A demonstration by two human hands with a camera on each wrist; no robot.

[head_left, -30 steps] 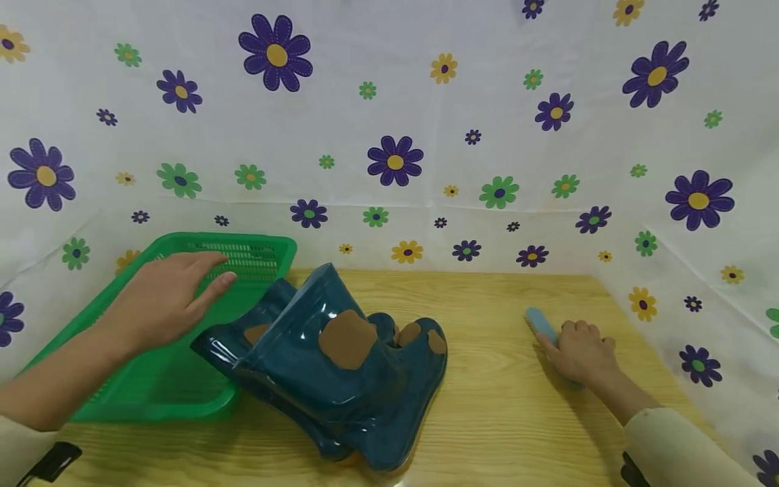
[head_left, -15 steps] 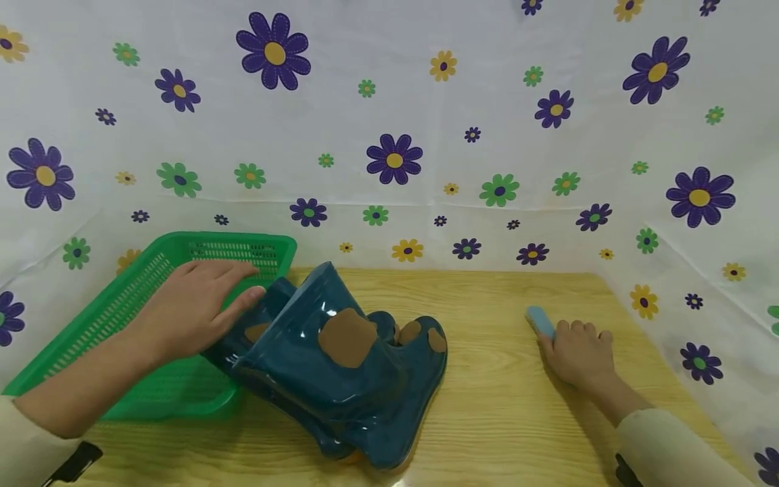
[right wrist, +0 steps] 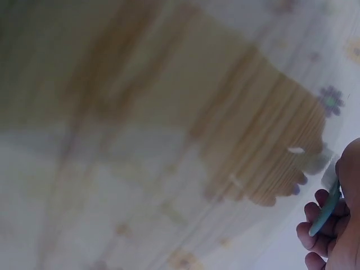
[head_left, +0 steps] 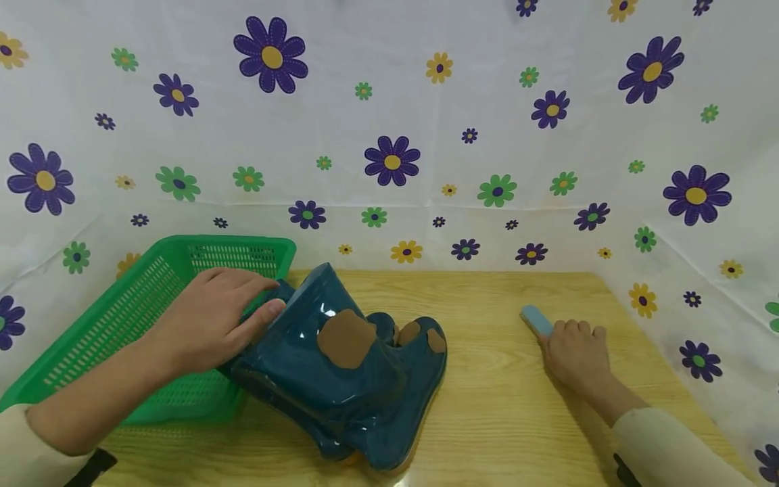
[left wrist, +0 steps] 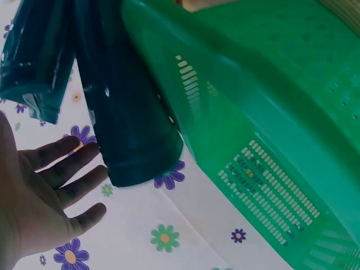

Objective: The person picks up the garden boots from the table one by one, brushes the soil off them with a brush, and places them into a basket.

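Two dark teal rubber boots with brown patches lie together on the wooden table; the nearer boot (head_left: 304, 365) overlaps the farther boot (head_left: 383, 326) in the head view. My left hand (head_left: 209, 325) is at the boots' shaft openings, its thumb overlapping the rim. In the left wrist view its fingers (left wrist: 79, 188) are spread and nearly straight beside a boot shaft (left wrist: 135, 124). At the right, my right hand (head_left: 578, 355) grips a light blue brush (head_left: 535, 319), bristle side toward the table. Its fingers curl round the brush (right wrist: 329, 211) in the right wrist view.
A green perforated plastic basket (head_left: 130, 297) stands at the left, and the boot shafts overlap its near right corner. Behind and at the sides hangs a white flowered cloth (head_left: 389, 101). Bare wooden tabletop (head_left: 487, 385) shows between the boots and the brush.
My left hand has moved right and slightly down from over the basket to the boots' openings. The right hand keeps its hold on the brush with only a slight shift.
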